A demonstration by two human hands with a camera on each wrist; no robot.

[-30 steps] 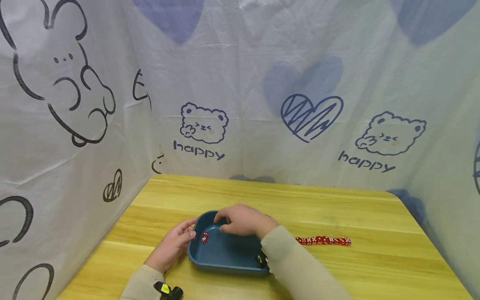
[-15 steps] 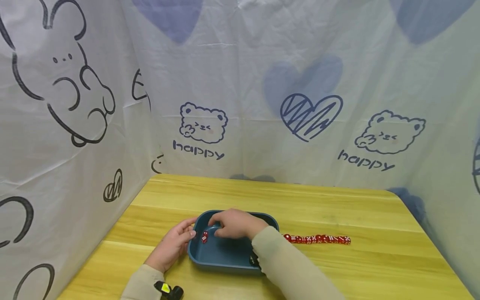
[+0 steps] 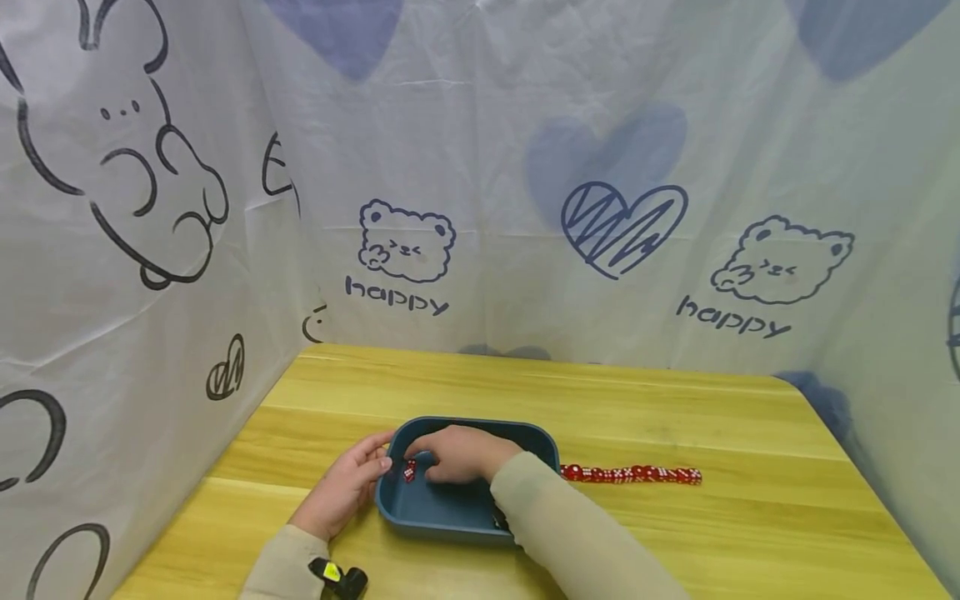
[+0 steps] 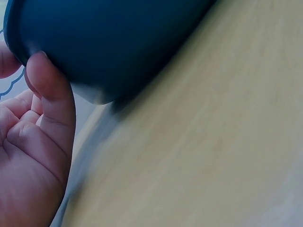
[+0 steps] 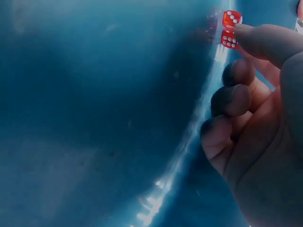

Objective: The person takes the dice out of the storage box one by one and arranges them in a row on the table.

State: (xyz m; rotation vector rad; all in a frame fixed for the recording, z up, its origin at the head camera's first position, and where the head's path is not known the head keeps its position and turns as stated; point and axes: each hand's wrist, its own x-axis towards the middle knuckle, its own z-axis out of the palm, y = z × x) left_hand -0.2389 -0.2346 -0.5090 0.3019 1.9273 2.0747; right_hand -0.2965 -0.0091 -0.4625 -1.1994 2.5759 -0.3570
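A dark blue plastic box (image 3: 450, 530) with rounded corners stands on the table. My left hand (image 3: 347, 487) holds it by its left end, thumb at the rim; the left wrist view shows that thumb (image 4: 45, 75) against the outer wall. Inside the box, near the left end, are two red dice (image 3: 409, 472) touching each other. My right hand (image 3: 459, 454) reaches in, index finger and thumb spread apart close to the dice. In the right wrist view the thumb tip overlaps the edge of the dice (image 5: 230, 29), while other fingers curl below.
Right of the box, a row of several red dice (image 3: 637, 474) runs along the wooden table (image 3: 750, 533). A white printed cloth (image 3: 480, 167) stands around the back and sides. A black strap with a small camera (image 3: 341, 577) sits on the left wrist.
My right hand has moved left and slightly down inside the box, toward the two dice. More of the dice row shows past the right sleeve. The left hand keeps its place.
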